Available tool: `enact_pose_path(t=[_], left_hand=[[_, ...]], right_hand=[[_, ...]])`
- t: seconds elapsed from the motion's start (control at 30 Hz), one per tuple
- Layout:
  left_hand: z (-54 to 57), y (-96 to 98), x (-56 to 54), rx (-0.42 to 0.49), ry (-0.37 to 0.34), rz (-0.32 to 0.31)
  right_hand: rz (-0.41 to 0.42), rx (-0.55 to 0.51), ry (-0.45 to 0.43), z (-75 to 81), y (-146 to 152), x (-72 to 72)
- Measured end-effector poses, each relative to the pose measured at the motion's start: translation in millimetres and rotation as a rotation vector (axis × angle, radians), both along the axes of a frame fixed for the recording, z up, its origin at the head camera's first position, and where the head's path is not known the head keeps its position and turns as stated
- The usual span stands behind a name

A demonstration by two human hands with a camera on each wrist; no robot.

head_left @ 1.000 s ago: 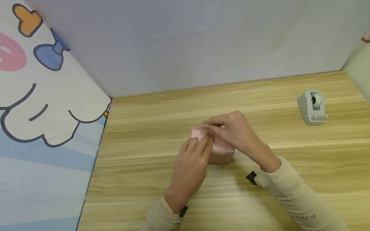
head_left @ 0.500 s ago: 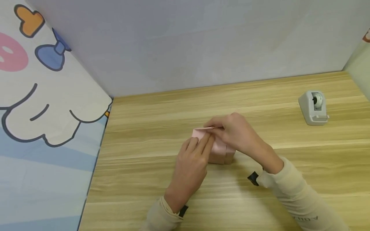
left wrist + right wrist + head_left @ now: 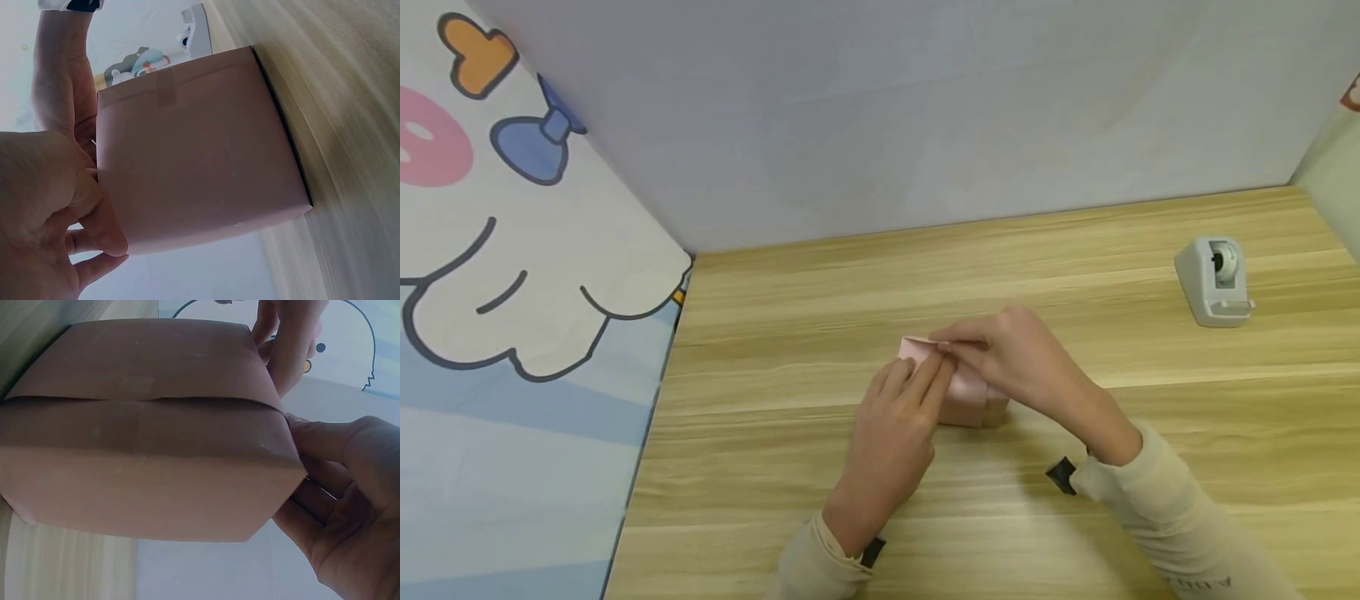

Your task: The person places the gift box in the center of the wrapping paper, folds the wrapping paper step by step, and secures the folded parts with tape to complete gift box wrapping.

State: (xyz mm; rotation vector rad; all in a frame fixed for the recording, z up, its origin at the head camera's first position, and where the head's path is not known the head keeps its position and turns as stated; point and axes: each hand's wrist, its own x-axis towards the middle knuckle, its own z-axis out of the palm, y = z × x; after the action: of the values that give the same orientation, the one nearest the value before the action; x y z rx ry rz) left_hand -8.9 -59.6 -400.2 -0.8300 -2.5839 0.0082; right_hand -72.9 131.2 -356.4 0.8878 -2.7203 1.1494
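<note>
A box-shaped package in pink paper (image 3: 966, 387) stands on the table under both hands. My left hand (image 3: 895, 417) rests its fairly straight fingers on top, pressing the paper; in the left wrist view its fingertips sit at the package's upper corner. My right hand (image 3: 1022, 358) pinches the paper's raised upper edge (image 3: 917, 343) between thumb and fingers. In the left wrist view one pink side face (image 3: 200, 156) shows smooth, with a small strip of tape (image 3: 166, 87) near its edge. A paper overlap seam (image 3: 156, 400) runs along the package in the right wrist view.
A grey tape dispenser (image 3: 1221, 283) stands at the back right of the wood-grain table (image 3: 775, 317). A pale wall (image 3: 925, 125) rises behind the table, and a cartoon-printed panel (image 3: 550, 292) borders its left side.
My right hand has shifted slightly toward the near side with the pinched paper edge, which now leans lower over the top. The left hand stays almost where it was.
</note>
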Motion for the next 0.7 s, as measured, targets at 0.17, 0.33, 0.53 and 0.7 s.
enact_pose_path(t=[0.17, 0.33, 0.53, 0.7], left_hand=[[-1.7, -0.7, -0.3, 0.018, -0.023, -0.008], [-2.2, -0.7, -0.1, 0.039, -0.038, -0.006], [-1.9, 0.9, -1.2, 0.032, -0.055, 0.005], [-1.6, 0.7, -1.4, 0.066, -0.071, -0.018]], right_hand=[[-0.025, -0.055, -0.16, -1.1, 8.5, -2.3], [-0.055, -0.021, -0.214, -6.7, 20.5, -4.4], [-0.056, -0.01, 0.011, -12.7, 23.9, 4.3], [-0.042, -0.014, 0.147, -17.2, 21.0, 12.0]])
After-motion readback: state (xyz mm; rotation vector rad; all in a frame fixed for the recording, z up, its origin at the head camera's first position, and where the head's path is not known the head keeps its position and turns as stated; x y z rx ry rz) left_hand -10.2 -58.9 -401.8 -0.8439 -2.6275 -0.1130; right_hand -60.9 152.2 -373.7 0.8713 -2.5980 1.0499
